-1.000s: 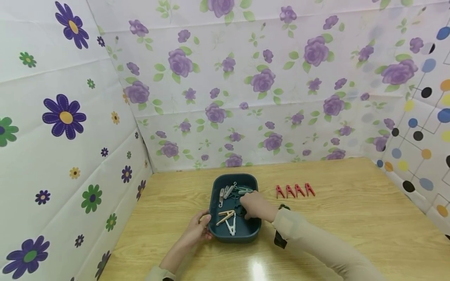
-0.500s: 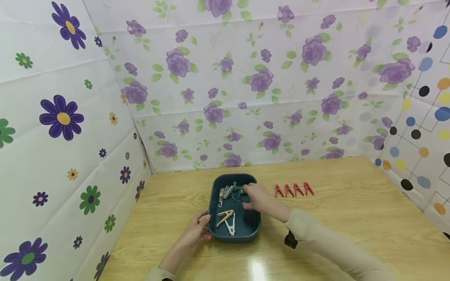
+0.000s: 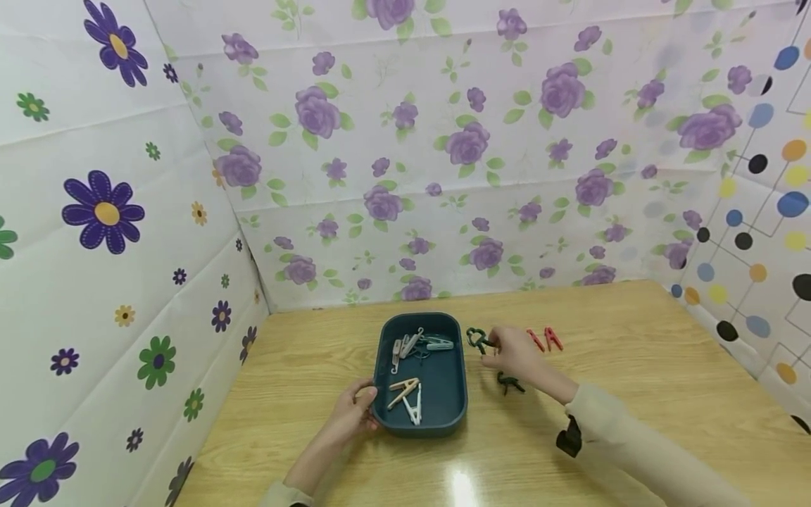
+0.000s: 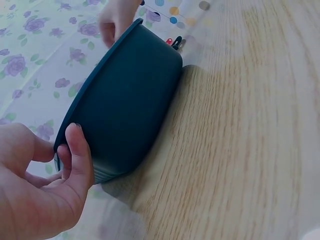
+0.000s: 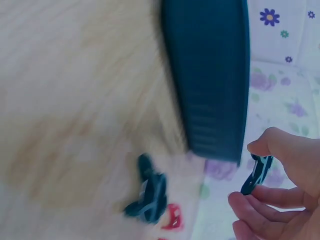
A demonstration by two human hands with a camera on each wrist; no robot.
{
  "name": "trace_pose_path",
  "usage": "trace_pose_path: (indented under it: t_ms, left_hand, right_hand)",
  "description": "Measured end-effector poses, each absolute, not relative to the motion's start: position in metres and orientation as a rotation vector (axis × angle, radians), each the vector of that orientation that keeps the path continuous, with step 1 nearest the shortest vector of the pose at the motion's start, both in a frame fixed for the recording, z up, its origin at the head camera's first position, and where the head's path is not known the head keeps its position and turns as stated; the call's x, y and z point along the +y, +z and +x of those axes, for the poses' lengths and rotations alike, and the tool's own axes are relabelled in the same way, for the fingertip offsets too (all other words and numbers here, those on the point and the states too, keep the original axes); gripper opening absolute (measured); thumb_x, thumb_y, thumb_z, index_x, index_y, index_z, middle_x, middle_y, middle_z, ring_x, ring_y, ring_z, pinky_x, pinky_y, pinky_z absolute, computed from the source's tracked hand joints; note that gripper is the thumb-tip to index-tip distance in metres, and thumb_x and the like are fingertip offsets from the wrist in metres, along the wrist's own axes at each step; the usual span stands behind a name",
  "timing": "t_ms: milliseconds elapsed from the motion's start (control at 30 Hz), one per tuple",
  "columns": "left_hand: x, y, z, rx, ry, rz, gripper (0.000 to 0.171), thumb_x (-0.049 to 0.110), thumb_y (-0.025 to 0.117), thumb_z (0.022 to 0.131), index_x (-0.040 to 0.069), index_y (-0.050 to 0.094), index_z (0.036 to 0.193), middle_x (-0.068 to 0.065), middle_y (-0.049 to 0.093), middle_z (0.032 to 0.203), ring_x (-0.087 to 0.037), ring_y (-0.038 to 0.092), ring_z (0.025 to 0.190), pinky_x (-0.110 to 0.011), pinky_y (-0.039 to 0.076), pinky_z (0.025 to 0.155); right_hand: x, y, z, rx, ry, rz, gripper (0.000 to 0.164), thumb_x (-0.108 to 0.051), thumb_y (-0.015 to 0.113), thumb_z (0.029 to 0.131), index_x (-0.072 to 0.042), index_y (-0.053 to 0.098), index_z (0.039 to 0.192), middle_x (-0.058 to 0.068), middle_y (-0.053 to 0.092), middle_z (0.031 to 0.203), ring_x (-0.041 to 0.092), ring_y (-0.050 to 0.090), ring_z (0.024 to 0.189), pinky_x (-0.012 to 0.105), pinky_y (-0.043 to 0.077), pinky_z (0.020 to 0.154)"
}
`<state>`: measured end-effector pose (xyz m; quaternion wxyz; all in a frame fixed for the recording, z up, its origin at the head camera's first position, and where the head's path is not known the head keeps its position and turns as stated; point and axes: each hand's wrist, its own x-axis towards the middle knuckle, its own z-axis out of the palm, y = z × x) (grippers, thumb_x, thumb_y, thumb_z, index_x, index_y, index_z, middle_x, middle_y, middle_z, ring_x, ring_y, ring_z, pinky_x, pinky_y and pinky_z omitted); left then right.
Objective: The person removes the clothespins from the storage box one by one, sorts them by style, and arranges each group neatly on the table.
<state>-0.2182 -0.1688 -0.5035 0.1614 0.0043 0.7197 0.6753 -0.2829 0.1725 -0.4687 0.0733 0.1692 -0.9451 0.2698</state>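
A dark teal plastic bin (image 3: pixel 465 384) stands on the table. My left hand (image 3: pixel 356 407) grips its left rim, thumb and fingers on either side of the wall (image 4: pixel 125 95). To the right of the bin, my right hand (image 3: pixel 516 355) pinches a dark green plant clip (image 3: pixel 476 338) between thumb and fingertips, above the table. A second dark green plant clip (image 3: pixel 510 382) lies on the wood just below that hand. Inside the bin are a light teal clothespin (image 3: pixel 438 343), several pale hooked pegs (image 3: pixel 405 346), a beige clothespin (image 3: pixel 403 389) and a white clothespin (image 3: pixel 415 407).
Red clothespins (image 3: pixel 553 339) lie in a row behind my right hand, which partly covers the row. Fabric with purple flowers (image 3: pixel 418 246) hangs along the table's back edge, and patterned cloths close off both sides. The wooden tabletop (image 3: pixel 633 394) extends to the right.
My right hand has come up out of the bin and moved right, carrying the dark green plant clip. It now hides part of the red row. The left hand keeps its grip on the bin.
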Motion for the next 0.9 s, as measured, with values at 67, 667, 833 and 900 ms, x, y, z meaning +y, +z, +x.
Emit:
trace_pose_path:
  t_ms: [67,667,833,900]
  left_hand:
    - [-0.169,-0.504,-0.219,2.055,1.936,0.014,0.048,0.017,0.045,0.103,-0.004,0.031,0.143,0.001,0.06,0.069,-0.006,0.056,0.054,-0.02,0.049,0.053]
    - [-0.171,-0.504,-0.219,2.056,1.921,0.02,0.05,0.019,0.045,0.104,-0.004,0.029,0.145,0.001,0.059,0.071,-0.006,0.055,0.057,-0.021,0.049,0.055]
    - [-0.171,-0.504,-0.218,2.066,1.914,0.022,0.053,0.023,0.046,0.103,-0.003,0.029,0.146,0.001,0.059,0.072,-0.006,0.055,0.058,-0.021,0.049,0.056]
    - [-0.171,-0.504,-0.219,2.067,1.913,0.02,0.052,0.022,0.046,0.103,-0.003,0.03,0.146,0.001,0.059,0.072,-0.006,0.055,0.058,-0.021,0.049,0.056]
  right_hand:
    - [0.181,-0.474,-0.281,-2.847,0.81,0.489,0.031,-0.02,0.077,0.078,-0.009,0.049,0.069,-0.005,0.035,0.057,0.007,0.027,0.049,0.022,0.023,0.048]
    - [0.222,-0.49,-0.245,-3.008,0.609,0.174,0.055,-0.025,0.076,0.078,-0.018,0.029,0.051,-0.009,0.015,0.049,0.007,0.012,0.048,0.022,0.011,0.042]
    - [0.225,-0.496,-0.241,-3.01,0.582,0.144,0.058,-0.026,0.079,0.077,-0.018,0.028,0.051,-0.009,0.014,0.049,0.007,0.012,0.046,0.022,0.011,0.041]
    - [0.225,-0.497,-0.24,-3.006,0.568,0.128,0.057,-0.025,0.079,0.077,-0.019,0.027,0.052,-0.009,0.015,0.05,0.007,0.012,0.047,0.022,0.011,0.042]
